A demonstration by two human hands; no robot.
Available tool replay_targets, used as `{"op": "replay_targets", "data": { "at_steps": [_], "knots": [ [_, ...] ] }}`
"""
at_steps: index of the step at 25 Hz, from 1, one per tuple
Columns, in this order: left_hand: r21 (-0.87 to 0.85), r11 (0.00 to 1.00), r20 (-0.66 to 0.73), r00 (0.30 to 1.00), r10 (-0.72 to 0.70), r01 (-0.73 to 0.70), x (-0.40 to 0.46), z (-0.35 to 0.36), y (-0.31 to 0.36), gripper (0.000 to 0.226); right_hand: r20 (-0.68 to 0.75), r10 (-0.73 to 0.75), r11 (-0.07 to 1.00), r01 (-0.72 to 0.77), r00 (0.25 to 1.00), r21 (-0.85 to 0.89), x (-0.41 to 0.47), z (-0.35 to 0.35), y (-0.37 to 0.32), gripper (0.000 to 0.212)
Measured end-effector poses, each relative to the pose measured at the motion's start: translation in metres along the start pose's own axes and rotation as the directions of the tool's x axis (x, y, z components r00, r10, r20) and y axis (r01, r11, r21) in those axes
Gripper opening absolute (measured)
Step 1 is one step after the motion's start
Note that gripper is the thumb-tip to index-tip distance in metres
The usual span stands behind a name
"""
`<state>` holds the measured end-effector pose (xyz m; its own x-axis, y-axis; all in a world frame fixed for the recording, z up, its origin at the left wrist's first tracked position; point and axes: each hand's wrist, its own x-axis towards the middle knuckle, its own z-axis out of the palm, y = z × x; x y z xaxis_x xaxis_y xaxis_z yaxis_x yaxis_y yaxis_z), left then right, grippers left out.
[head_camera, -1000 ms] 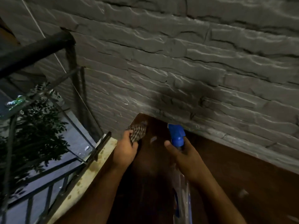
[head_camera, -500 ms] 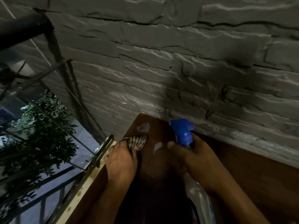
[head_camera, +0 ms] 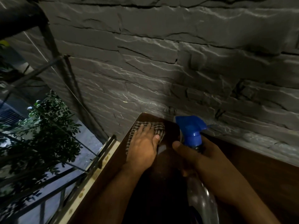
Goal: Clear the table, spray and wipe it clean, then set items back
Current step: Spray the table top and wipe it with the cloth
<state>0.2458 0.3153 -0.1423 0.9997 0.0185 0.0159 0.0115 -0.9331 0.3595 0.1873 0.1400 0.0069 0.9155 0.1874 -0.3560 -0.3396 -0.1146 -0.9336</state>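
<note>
1. Caught in the wiping step: left hand [head_camera: 143,147] laid flat, fingers straight, pressing a checked cloth [head_camera: 159,129] onto the dark wooden table [head_camera: 262,172] at the corner nearest the stone wall [head_camera: 145,70].
2. Seen just right of the cloth: a spray bottle [head_camera: 192,133] with a blue trigger head, upright, held above the table; right hand [head_camera: 199,156] wrapped round its neck, fingers curled tight on it.
3. Noticed a pale wet patch [head_camera: 161,149] on the table, just beside the cloth toward the bottle (probably spray not yet wiped).
4. Judged the clearing as done for this corner, the setting-back not begun.
5. Judged the next move to call for dragging the cloth over the wet patch, then away from the wall along the table, with firm flat pressure and the bottle kept clear.
6. Found no brand, label or writing readable on the bottle (too dark, lower body blurred).
</note>
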Motion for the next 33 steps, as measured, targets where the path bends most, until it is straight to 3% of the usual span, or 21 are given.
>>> {"op": "replay_targets", "data": {
  "at_steps": [3,5,8,9,12,13,15,17,18,20,21,22,24,25,26,27,29,30,31,32,33],
  "knots": [
    [-0.028,0.994,-0.099,0.989,-0.106,0.103,0.041,0.001,0.000,0.050,-0.007,-0.009,1.000,0.009,1.000,-0.017,0.003,0.002,0.001,0.020],
    [-0.057,0.989,-0.055,0.989,-0.137,0.134,0.059,0.002,0.010,0.049,-0.033,0.013,1.000,-0.014,0.999,-0.019,0.011,-0.001,-0.002,0.021],
    [-0.005,0.993,-0.034,0.993,0.114,-0.114,0.025,0.009,-0.009,0.047,-0.037,0.098,0.995,-0.097,0.995,0.033,0.014,-0.004,-0.009,0.010],
    [0.015,0.993,-0.039,0.993,0.115,-0.114,0.016,0.003,-0.019,0.049,-0.018,0.110,0.994,-0.110,0.994,0.030,0.014,-0.006,-0.010,0.009],
    [-0.019,0.972,-0.039,0.972,-0.234,0.233,0.041,-0.009,-0.022,0.053,-0.025,0.109,0.994,-0.108,0.994,0.021,0.010,-0.008,-0.009,0.010],
    [0.032,0.970,-0.024,0.971,-0.239,0.239,0.044,-0.008,-0.012,0.054,-0.043,0.098,0.994,-0.096,0.994,0.044,0.009,-0.008,-0.009,0.012],
    [0.150,0.989,0.017,1.000,-0.013,0.010,0.035,0.003,-0.002,0.060,-0.074,0.088,0.992,-0.080,0.993,0.102,0.006,-0.006,-0.012,0.012],
    [0.125,0.971,0.093,0.977,0.192,-0.202,0.012,0.014,-0.020,0.058,-0.070,0.117,0.979,-0.103,0.991,0.178,-0.002,-0.006,-0.012,0.011],
    [0.087,0.979,0.082,0.980,0.179,-0.186,0.009,0.010,-0.028,0.056,-0.056,0.126,0.972,-0.112,0.990,0.208,-0.007,-0.007,-0.012,0.011],
    [-0.011,0.998,0.018,0.998,-0.056,0.056,0.039,-0.002,-0.033,0.058,-0.040,0.130,0.966,-0.117,0.991,0.229,-0.010,-0.004,-0.008,0.013],
    [-0.001,0.988,0.043,0.987,-0.154,0.154,0.049,-0.005,-0.023,0.059,-0.043,0.120,0.969,-0.107,0.992,0.223,-0.008,-0.003,-0.006,0.015],
    [0.045,0.987,0.067,0.985,-0.157,0.154,0.052,-0.005,-0.014,0.059,-0.051,0.109,0.972,-0.096,0.993,0.212,-0.007,-0.003,-0.005,0.015],
    [0.073,0.992,0.113,0.989,0.097,-0.106,0.025,-0.002,-0.005,0.060,-0.046,0.107,0.973,-0.095,0.993,0.209,-0.009,-0.001,-0.005,0.013],
    [0.039,0.965,0.157,0.955,0.251,-0.260,0.004,0.002,-0.011,0.063,-0.036,0.100,0.974,-0.091,0.994,0.208,-0.011,-0.001,-0.005,0.012],
    [0.029,0.945,0.203,0.928,0.314,-0.326,-0.006,-0.001,-0.021,0.067,-0.027,0.090,0.976,-0.083,0.996,0.202,-0.014,-0.001,-0.005,0.011],
    [0.039,0.946,0.206,0.929,0.307,-0.321,-0.001,-0.008,-0.031,0.069,-0.021,0.088,0.977,-0.082,0.996,0.195,-0.017,-0.001,-0.005,0.011],
    [0.035,0.999,0.126,0.992,0.027,-0.031,0.040,-0.012,-0.032,0.063,-0.021,0.083,0.980,-0.077,0.996,0.184,-0.018,0.000,-0.005,0.014],
    [0.056,0.996,0.120,0.990,-0.069,0.063,0.050,-0.010,-0.016,0.060,-0.027,0.076,0.982,-0.070,0.997,0.178,-0.016,-0.001,-0.004,0.014],
    [0.100,0.995,0.127,0.991,-0.028,0.016,0.046,-0.006,0.000,0.058,-0.026,0.073,0.982,-0.068,0.997,0.176,-0.016,-0.002,-0.003,0.015],
    [0.116,0.979,0.150,0.977,0.151,-0.169,0.028,0.002,0.010,0.058,-0.018,0.075,0.982,-0.071,0.997,0.176,-0.017,-0.002,-0.003,0.014],
    [0.083,0.919,0.196,0.911,0.363,-0.385,0.002,0.010,0.011,0.061,-0.007,0.077,0.981,-0.075,0.997,0.177,-0.019,-0.002,-0.003,0.014]
  ]
}}
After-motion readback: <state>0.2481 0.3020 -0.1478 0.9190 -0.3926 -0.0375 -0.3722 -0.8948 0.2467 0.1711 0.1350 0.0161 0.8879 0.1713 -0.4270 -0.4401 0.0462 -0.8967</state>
